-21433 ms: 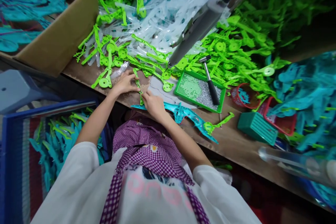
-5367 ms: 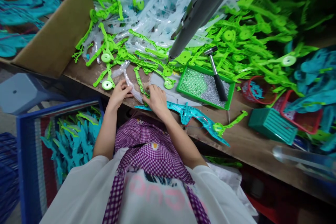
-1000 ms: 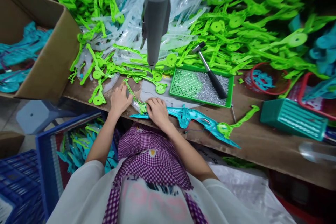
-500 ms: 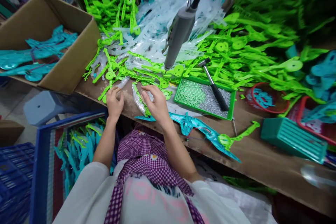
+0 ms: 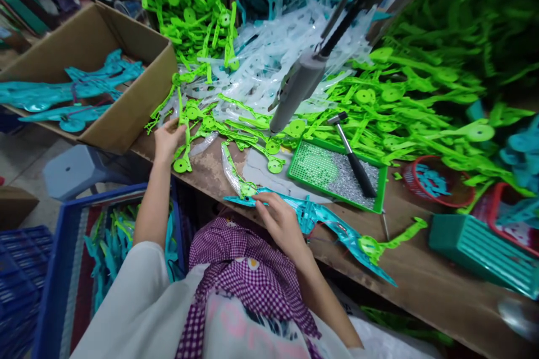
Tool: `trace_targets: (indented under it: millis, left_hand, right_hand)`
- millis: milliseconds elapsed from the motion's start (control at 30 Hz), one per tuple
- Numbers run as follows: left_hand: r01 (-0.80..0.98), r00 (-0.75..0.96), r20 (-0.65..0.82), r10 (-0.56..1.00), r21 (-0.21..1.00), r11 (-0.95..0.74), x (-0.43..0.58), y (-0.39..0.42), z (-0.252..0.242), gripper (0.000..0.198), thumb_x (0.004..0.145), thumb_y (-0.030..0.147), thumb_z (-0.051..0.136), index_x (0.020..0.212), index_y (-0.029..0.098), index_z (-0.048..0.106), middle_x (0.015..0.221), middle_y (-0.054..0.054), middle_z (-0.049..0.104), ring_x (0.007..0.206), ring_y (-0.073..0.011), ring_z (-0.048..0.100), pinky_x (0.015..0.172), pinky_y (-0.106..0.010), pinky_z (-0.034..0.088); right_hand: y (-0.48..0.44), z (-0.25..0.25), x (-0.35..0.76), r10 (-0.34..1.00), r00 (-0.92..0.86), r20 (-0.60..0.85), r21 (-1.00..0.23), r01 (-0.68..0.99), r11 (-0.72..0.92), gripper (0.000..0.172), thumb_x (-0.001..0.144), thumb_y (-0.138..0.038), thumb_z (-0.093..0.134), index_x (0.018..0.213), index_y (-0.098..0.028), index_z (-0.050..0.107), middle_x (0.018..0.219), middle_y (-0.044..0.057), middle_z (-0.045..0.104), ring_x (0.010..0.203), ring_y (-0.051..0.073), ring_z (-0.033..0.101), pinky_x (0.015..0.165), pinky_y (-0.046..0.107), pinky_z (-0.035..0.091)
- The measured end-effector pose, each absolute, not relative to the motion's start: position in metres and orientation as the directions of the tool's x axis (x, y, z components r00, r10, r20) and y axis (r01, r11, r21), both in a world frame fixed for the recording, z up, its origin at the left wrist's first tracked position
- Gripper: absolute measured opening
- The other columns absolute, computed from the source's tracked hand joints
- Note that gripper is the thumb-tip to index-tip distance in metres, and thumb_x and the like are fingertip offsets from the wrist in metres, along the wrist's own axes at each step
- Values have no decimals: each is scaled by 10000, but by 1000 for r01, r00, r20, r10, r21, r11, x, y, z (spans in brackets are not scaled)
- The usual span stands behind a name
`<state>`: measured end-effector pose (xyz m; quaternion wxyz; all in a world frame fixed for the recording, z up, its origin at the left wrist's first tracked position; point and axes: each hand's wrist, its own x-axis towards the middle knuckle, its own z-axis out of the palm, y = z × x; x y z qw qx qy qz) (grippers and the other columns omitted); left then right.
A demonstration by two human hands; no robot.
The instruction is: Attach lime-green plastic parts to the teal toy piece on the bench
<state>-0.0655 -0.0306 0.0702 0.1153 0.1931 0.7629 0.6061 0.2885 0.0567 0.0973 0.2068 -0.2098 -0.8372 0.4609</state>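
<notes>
While heaps of loose green plastic parts [image 5: 404, 95] and clear plastic pieces [image 5: 269, 56] cover the far side of the wooden workbench [image 5: 421, 275], its near edge carries the things in hand. Off the bench's left end stands a cardboard box [image 5: 126, 106] with teal parts inside, and below that edge sits a blue crate [image 5: 54, 269] holding more teal and green pieces. A grey powered screwdriver [image 5: 297, 90] hangs tilted above the middle of the bench, its tip just over the green parts. Toward the right end lie a teal slatted basket [image 5: 475, 252] and a red basket [image 5: 438, 182]. Nearer the middle is a green tray [image 5: 337, 171] of small silvery screws, with a hammer [image 5: 353, 154] resting across it. Along the near edge lies a long teal toy body [image 5: 320, 219] with a green arm joined at its right end. The right hand [image 5: 282, 224] rests on the left part of this teal body, fingers [image 5: 263, 207] bent and pressing it to the bench. The left hand [image 5: 166, 137] reaches to the bench's left corner, fingers curled about a green part [image 5: 183, 146] with a round end.
</notes>
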Motion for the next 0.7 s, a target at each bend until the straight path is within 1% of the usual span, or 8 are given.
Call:
trace_targets:
  millis: [67,133,233,400,467,533,633,700]
  left_hand:
    - [0,-888,12,459,1000,-27,-47,-43,73,387,751,531,697,933,193,647,1043,-98,707,1089,-230,649,927,-369,537]
    - [-90,-849,-10,529,988,-126,-22,-53,76,433,796,620,615,957,220,644,1048,-93,706,1110,-208,643,904,-338,555]
    - [-148,-807,-49,588,981,-122,14,-59,78,534,800,706,545,1056,246,632,1036,-95,703,1143,-209,630,909,-336,561]
    - [-157,-802,-79,593,984,-82,43,-59,73,596,804,758,481,1148,288,605,1041,-84,700,1134,-217,637,899,-359,569]
    - [-125,-817,-52,575,988,-88,50,-60,69,572,805,736,508,1133,281,614,1040,-82,697,1107,-217,648,905,-361,565]
    - [-28,-858,5,514,998,-55,59,-64,65,536,761,658,635,1115,255,626,1042,-82,690,1058,-221,662,911,-368,559]
    - [222,-909,151,388,964,146,80,-74,62,512,665,450,799,1094,216,646,1076,-78,667,1015,-226,657,927,-388,546]
    - [379,-880,246,406,879,289,95,-75,64,475,664,351,806,1092,211,655,1100,-75,656,1048,-237,636,971,-413,522]
  right_hand:
    - [54,106,293,499,-846,187,-858,107,502,189,950,-284,499,1047,-272,660,1007,53,711,961,196,669,847,366,531]
    - [53,110,287,423,-879,219,-846,45,531,196,952,-273,496,1049,-265,666,1004,55,714,956,193,668,846,364,531]
    - [56,109,272,342,-913,222,-819,16,574,203,956,-276,490,1014,-236,680,979,64,721,920,190,673,818,357,532]
    - [57,102,257,333,-919,210,-824,17,567,231,967,-299,465,1025,-233,679,973,64,720,912,177,670,820,334,533]
    - [55,96,255,333,-918,215,-803,28,595,242,966,-296,460,1027,-222,682,981,74,719,915,186,670,830,341,530]
    - [53,88,258,347,-914,211,-772,62,633,240,959,-291,469,1024,-215,686,1002,86,720,934,207,671,843,365,526]
    - [49,81,271,445,-878,177,-804,132,580,221,953,-307,483,1029,-229,676,1014,80,718,956,213,673,859,380,529]
    - [49,82,276,526,-840,137,-867,154,473,229,948,-337,497,1087,-237,649,1044,73,711,945,199,676,866,371,539]
